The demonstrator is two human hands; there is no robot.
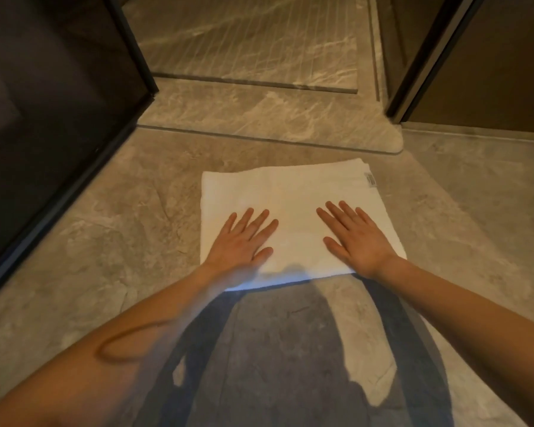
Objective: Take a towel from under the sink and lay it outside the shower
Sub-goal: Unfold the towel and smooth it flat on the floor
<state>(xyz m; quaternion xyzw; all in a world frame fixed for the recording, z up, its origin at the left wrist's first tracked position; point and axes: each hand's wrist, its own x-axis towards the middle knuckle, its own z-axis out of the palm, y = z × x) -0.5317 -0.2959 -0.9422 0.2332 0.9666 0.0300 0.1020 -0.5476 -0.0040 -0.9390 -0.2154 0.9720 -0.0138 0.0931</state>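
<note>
A white folded towel (pixel 293 195) lies flat on the grey stone floor, just in front of the raised shower threshold (pixel 259 118). A small label (pixel 370 179) sits at its far right corner. My left hand (pixel 242 238) presses flat on the towel's near left part, fingers straight and spread. My right hand (pixel 356 238) lies flat on the near right part, fingers straight too. The towel's near edge is partly hidden by my wrists and shadow.
A dark glass shower panel with a black frame (pixel 74 118) stands at the left. A dark door frame (pixel 423 66) rises at the right. The marble shower floor (pixel 244 35) lies beyond the threshold. My shadow falls on the floor (pixel 275 349) near me.
</note>
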